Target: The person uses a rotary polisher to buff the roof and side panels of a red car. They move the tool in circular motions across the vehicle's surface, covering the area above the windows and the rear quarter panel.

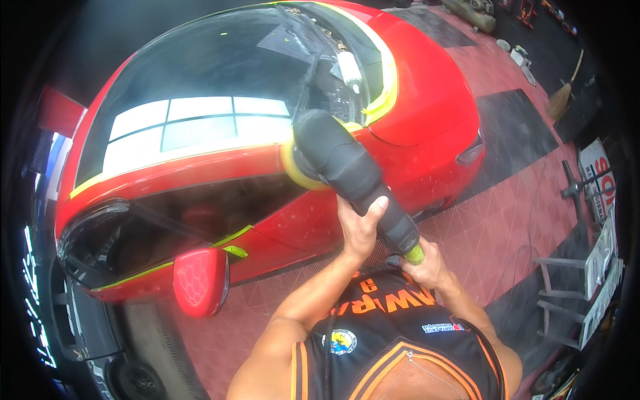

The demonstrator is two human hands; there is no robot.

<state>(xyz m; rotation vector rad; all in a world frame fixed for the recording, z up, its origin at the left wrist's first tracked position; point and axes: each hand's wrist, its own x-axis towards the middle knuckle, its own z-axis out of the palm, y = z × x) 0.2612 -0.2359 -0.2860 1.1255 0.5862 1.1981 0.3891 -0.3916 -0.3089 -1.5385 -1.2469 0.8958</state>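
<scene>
Both of my hands hold a black power polisher [347, 160] with a round yellow pad [293, 163]. The pad rests against the red car [427, 100], along the roof edge above the side windows. My left hand [360, 225] is wrapped round the middle of the polisher's body, its thumb raised along the side. Around the rear end, by a yellow-green section [415, 255], my right hand [432, 268] is closed. Yellow-green masking tape [388, 87] borders the car's dark glass [200, 63]. Beyond the polisher's head lies a white bottle [348, 69] with a pointed tip.
A red side mirror [198, 280] juts out at the lower left. A dark cable [485, 343] runs over my right shoulder. Red and black floor tiles [460, 227] surround the car. On the right are a metal rack [590, 287] and a broom [562, 100].
</scene>
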